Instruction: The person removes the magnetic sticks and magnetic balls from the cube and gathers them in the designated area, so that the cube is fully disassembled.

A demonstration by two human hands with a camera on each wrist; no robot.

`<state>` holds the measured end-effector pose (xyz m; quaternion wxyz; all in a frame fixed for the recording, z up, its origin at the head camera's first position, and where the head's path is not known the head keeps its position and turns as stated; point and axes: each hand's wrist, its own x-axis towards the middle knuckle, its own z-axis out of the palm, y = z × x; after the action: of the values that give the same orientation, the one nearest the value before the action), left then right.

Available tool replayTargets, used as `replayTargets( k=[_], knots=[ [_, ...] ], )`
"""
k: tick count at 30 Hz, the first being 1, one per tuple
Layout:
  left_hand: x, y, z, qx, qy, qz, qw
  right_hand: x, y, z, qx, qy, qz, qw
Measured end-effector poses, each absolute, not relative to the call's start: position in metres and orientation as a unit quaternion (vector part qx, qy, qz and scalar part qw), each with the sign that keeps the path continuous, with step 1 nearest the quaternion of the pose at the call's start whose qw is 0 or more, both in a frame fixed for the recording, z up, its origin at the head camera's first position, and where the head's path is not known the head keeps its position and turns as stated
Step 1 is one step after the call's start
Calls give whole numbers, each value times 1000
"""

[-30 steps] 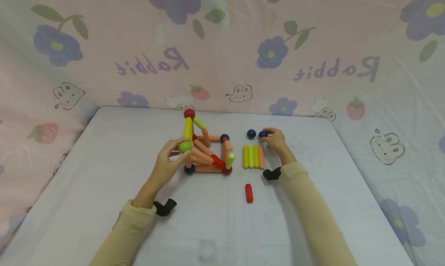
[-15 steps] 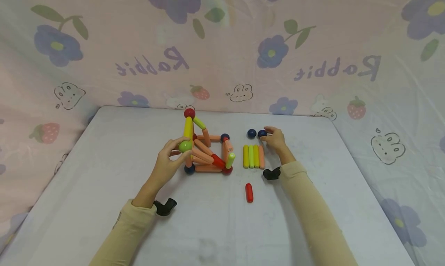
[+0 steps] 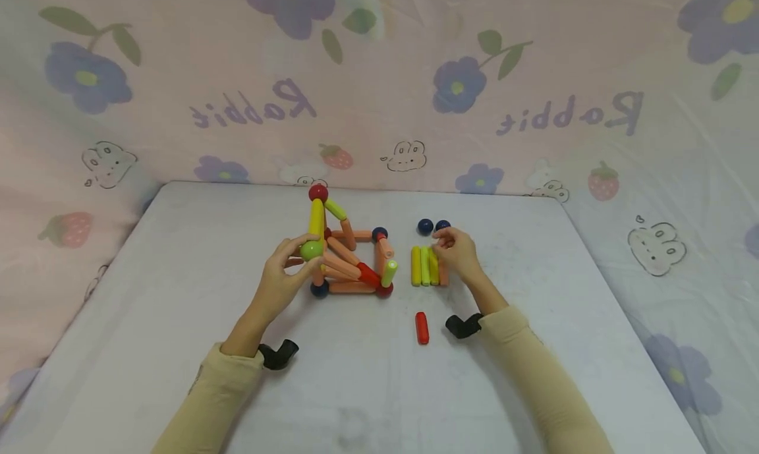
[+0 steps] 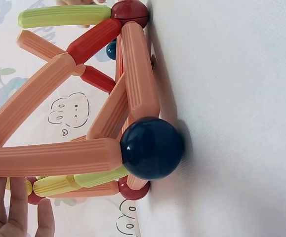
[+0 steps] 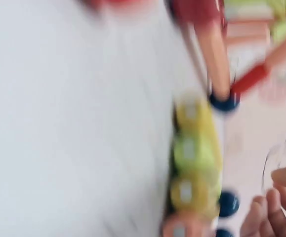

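Observation:
On the white table stands a frame of magnetic rods and balls, with orange, red, yellow and green rods (image 3: 352, 287). My left hand (image 3: 280, 274) holds the green ball (image 3: 311, 250) at its near left between thumb and fingers. The left wrist view shows a navy corner ball (image 4: 151, 148) joining two orange rods on the table, my left fingers (image 4: 17, 205) at the side. My right hand (image 3: 462, 253) hovers over a row of loose rods (image 3: 416, 266), fingers loosely bent and nothing visible between them. Behind that hand sit two loose navy balls (image 3: 425, 227).
A single red rod (image 3: 421, 327) lies nearer to me, in front of the row. Black wrist-camera mounts (image 3: 279, 355) stick out from both wrists. A patterned cloth (image 3: 379, 111) hangs behind the table's far edge.
My right hand has come off the right navy ball and moved nearer to me, over the rod row. The left hand keeps its hold on the green ball.

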<state>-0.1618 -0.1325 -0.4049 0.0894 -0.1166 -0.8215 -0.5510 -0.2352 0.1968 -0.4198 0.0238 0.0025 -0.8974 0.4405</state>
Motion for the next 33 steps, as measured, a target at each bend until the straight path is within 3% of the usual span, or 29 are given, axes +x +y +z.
replayTargets(
  k=[6,11,20,33],
  knots=[
    [-162,-132,-404,-119,-820,-552,92,-198,170,-421,138,-882,449,-30],
    [-162,-132,-403,-118,-821,-551,92,-180,151,-423,192,-877,437,-55],
    [-162,-132,-404,-116,-822,-551,89,-169,133,-426,215,-891,399,-13],
    [-162,-133,-404,-116,-822,-550,92,-164,133,-427,172,-898,404,-24]
  ],
)
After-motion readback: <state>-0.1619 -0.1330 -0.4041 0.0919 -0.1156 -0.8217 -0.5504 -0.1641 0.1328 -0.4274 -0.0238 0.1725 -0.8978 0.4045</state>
